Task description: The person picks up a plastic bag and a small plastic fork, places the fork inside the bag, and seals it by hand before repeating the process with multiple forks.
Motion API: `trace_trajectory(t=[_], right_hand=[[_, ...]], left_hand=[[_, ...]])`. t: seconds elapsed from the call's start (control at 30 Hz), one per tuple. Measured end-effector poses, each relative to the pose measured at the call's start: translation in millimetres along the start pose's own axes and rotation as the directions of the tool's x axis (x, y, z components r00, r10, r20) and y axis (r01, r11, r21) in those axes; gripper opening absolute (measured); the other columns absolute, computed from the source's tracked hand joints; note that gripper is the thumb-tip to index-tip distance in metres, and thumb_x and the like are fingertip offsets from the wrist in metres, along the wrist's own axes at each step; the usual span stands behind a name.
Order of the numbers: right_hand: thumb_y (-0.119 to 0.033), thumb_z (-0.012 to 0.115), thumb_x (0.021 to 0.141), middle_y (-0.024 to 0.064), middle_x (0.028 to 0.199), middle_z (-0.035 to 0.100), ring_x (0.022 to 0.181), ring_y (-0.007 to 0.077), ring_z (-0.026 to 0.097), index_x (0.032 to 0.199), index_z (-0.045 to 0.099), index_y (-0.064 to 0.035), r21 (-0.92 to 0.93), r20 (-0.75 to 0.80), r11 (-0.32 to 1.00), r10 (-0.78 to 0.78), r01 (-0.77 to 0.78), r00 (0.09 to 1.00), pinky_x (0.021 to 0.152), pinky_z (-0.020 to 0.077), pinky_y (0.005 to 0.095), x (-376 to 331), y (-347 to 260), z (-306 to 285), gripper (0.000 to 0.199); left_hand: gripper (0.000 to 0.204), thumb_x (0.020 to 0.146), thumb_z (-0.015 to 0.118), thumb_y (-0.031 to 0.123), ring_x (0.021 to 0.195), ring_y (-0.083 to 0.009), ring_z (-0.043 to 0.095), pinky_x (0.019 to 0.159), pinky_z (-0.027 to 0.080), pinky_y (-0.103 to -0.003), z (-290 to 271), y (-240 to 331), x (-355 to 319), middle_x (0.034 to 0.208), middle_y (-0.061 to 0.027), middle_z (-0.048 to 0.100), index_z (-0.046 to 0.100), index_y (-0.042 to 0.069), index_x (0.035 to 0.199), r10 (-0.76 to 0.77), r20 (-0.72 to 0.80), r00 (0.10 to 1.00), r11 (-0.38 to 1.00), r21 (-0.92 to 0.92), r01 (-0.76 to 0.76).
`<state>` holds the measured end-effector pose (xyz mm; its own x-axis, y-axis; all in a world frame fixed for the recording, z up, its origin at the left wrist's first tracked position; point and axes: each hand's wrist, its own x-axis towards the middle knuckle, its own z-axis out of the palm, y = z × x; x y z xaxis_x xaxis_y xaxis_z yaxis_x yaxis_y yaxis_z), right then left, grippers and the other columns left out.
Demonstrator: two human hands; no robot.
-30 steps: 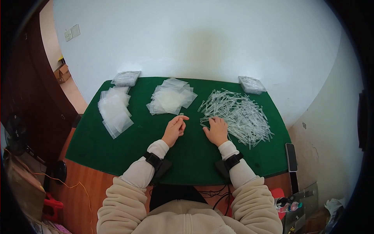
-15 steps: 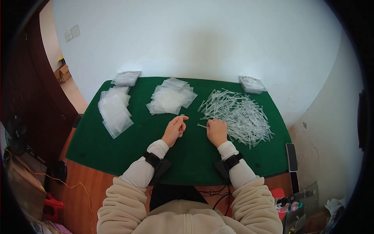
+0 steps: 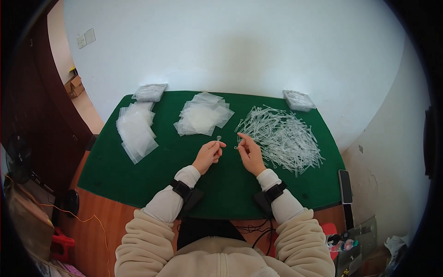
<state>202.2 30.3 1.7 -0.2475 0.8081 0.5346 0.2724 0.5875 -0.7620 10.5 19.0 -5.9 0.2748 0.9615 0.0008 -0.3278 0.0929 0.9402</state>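
Observation:
My left hand (image 3: 209, 154) is closed in a pinch over the middle of the green table. Small looped ends of clear sticks (image 3: 218, 138) poke up past its fingertips; their shafts are hidden in the hand. To its right, my right hand (image 3: 251, 155) has its index finger stretched forward. A single clear looped stick (image 3: 236, 147) shows its loop at the thumb, and the hand appears to grip it. Right beside this hand spreads a big loose pile of thin clear looped sticks (image 3: 288, 138). Beyond my left hand lies a heap of clear plastic bags (image 3: 203, 115).
Another fanned stack of clear bags (image 3: 135, 131) lies at the left. Filled bags sit at the far left corner (image 3: 150, 93) and far right corner (image 3: 298, 100). A phone (image 3: 345, 186) is at the right table edge. The wall rises behind the green tabletop (image 3: 175, 159).
My right hand has turned and shifted slightly left, its index finger now extended. The stick's loop moved a little left with it. My left hand moved slightly right, with more of its loops showing.

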Motion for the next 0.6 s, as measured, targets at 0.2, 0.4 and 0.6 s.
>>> trace_trajectory(t=[0.2, 0.4, 0.6], right_hand=[[0.0, 0.054, 0.082, 0.0026, 0.073, 0.054, 0.062, 0.0088, 0.052, 0.109, 0.05, -0.0025, 0.222, -0.036, 0.973, 0.066, -0.056, 0.997, 0.057, 0.0425, 0.0226, -2, 2, 4, 0.027], [0.001, 0.057, 0.08, 0.0027, 0.077, 0.058, 0.064, 0.0081, 0.055, 0.089, 0.054, -0.0037, 0.08, -0.197, 0.994, -0.062, 0.079, 0.978, 0.055, 0.0431, 0.0209, -3, 6, 7, 0.011], [0.002, 0.063, 0.071, 0.0072, 0.078, 0.06, 0.068, 0.0191, 0.06, 0.077, 0.057, -0.0059, -0.267, -0.12, 0.85, -0.497, 0.454, 0.859, 0.058, 0.0478, 0.0262, -1, -28, 9, 0.012]], left_hand=[[0.024, 0.095, 0.042, 0.025, 0.053, -0.0054, 0.032, 0.048, 0.026, -0.019, 3, 2, -1, 0.069, 0.0006, 0.045, 0.054, 0.004, 0.099, -0.034, 0.062, 0.997, 0.999, 0.025, 0.033], [0.024, 0.095, 0.041, 0.024, 0.055, -0.0067, 0.037, 0.049, 0.03, -0.02, 2, 0, 0, 0.069, 0.0005, 0.046, 0.054, 0.005, 0.1, -0.05, 0.059, 0.997, 0.999, 0.019, 0.049], [0.024, 0.097, 0.039, 0.024, 0.066, -0.0089, 0.052, 0.06, 0.044, -0.023, 2, 0, -1, 0.077, -0.0013, 0.055, 0.054, 0.005, 0.099, -0.13, 0.036, 0.991, 0.99, -0.055, 0.132]])
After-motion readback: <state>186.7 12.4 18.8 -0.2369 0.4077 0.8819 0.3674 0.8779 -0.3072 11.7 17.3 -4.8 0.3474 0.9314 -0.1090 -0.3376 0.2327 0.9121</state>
